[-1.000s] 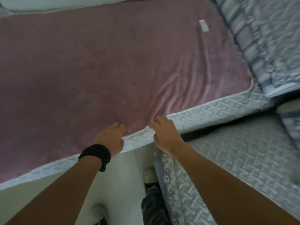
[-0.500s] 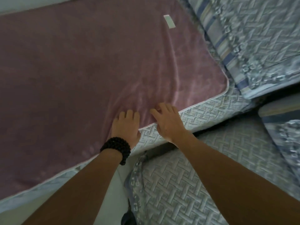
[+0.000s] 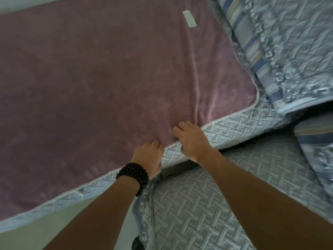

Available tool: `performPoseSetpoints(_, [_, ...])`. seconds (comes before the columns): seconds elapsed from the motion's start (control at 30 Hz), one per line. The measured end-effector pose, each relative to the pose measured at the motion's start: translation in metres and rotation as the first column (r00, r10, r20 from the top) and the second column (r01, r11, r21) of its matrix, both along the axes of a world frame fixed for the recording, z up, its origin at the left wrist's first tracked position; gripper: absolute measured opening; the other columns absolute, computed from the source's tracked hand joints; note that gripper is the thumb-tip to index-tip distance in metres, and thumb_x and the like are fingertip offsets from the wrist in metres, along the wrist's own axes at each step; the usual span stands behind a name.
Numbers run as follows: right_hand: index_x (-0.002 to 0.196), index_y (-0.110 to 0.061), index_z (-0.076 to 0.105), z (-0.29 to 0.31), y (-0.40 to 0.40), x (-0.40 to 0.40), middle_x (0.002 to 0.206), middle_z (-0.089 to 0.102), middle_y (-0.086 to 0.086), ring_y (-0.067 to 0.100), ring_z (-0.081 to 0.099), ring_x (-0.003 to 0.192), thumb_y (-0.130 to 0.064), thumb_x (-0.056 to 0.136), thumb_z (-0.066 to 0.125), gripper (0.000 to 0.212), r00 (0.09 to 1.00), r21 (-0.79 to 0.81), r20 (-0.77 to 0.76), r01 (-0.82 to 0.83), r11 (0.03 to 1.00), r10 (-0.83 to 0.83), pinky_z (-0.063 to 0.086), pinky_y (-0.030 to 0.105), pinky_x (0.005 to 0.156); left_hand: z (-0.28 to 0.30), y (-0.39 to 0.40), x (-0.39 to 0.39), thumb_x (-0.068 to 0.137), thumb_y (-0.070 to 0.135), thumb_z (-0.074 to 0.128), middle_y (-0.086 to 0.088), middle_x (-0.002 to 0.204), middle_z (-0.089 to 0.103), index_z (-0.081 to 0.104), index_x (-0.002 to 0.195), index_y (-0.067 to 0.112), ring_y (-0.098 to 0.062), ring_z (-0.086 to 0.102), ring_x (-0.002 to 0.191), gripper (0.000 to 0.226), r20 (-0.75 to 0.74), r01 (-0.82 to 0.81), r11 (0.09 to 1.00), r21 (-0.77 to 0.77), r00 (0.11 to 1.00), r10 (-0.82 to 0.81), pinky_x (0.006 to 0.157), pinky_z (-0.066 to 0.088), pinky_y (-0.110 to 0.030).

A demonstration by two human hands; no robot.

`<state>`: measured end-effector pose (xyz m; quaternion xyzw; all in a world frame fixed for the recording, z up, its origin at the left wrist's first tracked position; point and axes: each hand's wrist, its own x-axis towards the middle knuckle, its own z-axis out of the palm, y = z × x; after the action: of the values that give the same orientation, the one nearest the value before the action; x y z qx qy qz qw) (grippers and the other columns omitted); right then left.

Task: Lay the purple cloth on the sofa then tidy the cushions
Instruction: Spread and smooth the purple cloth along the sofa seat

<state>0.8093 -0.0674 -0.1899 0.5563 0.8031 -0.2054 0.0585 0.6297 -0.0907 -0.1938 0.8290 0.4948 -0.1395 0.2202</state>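
Observation:
The purple cloth [image 3: 100, 83] lies spread flat over the sofa seat, and its white-piped hem runs along the quilted grey seat cover [image 3: 236, 126]. My left hand [image 3: 148, 156], with a black bead bracelet on the wrist, has its fingers curled on the cloth's near hem. My right hand [image 3: 191, 139] sits just to its right with bent fingers on the same hem, and creases fan out from them. A blue-grey striped quilted cushion [image 3: 288, 51] leans at the upper right, beside the cloth's corner. A second cushion [image 3: 319, 145] lies at the right edge.
A white label [image 3: 189, 18] sits on the cloth near its far right side. Another quilted seat section [image 3: 216, 204] fills the lower right under my right forearm. Pale floor [image 3: 36, 235] shows at the lower left. A dark gap separates the two seat sections.
Both hands went from lying flat on the cloth to curling their fingers at its near hem. The view has shifted right and closer, bringing the cushions further into frame.

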Motion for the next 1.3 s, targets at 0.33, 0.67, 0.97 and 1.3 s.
performPoseSetpoints(0.33, [0.156,-0.032,0.004,-0.018,0.038,0.012,0.166,-0.010,0.009,0.030,-0.009,0.152,-0.046,0.103,0.022,0.057,0.981,0.045,0.036,0.191,0.981,-0.193,0.003,0.056,0.120,0.005,0.064,0.003,0.076,0.031,0.062,-0.019,0.142,0.039,0.046,0.133,0.016,-0.040,0.041,0.124,0.061,0.023,-0.176,0.932,0.317,0.984,0.178,0.095,0.041,-0.056])
performPoseSetpoints(0.67, [0.148,-0.036,-0.027,-0.047,0.009,0.109,0.158,-0.035,0.005,0.027,-0.030,0.146,-0.063,0.095,-0.004,0.064,0.838,0.028,0.195,0.514,0.857,-0.509,-0.004,0.054,0.122,-0.026,0.070,0.042,0.088,0.062,0.020,-0.006,0.162,0.001,0.003,0.150,0.040,-0.042,0.000,0.146,0.067,-0.076,-0.043,0.959,0.280,0.995,0.067,0.106,0.016,-0.072])
performPoseSetpoints(0.97, [0.155,-0.021,-0.012,-0.037,0.015,0.102,0.163,-0.019,0.015,0.035,-0.014,0.151,-0.063,0.095,0.008,0.076,0.669,0.131,0.209,0.704,0.698,-0.713,-0.003,0.062,0.120,-0.033,0.079,0.056,0.075,0.084,0.017,-0.002,0.160,0.000,-0.002,0.145,0.050,-0.046,0.001,0.143,0.080,-0.076,-0.066,0.958,0.280,0.993,0.090,0.100,0.017,-0.078])
performPoseSetpoints(1.3, [0.155,-0.025,-0.007,-0.025,0.021,0.059,0.163,-0.014,0.018,0.036,-0.011,0.151,-0.054,0.098,0.020,0.069,0.723,0.061,0.095,0.682,0.729,-0.684,-0.002,0.060,0.120,-0.027,0.087,0.060,0.067,0.087,0.018,-0.001,0.160,-0.013,-0.015,0.141,0.052,-0.047,-0.010,0.142,0.088,-0.127,-0.045,0.978,0.202,0.989,0.072,0.101,0.012,-0.077])
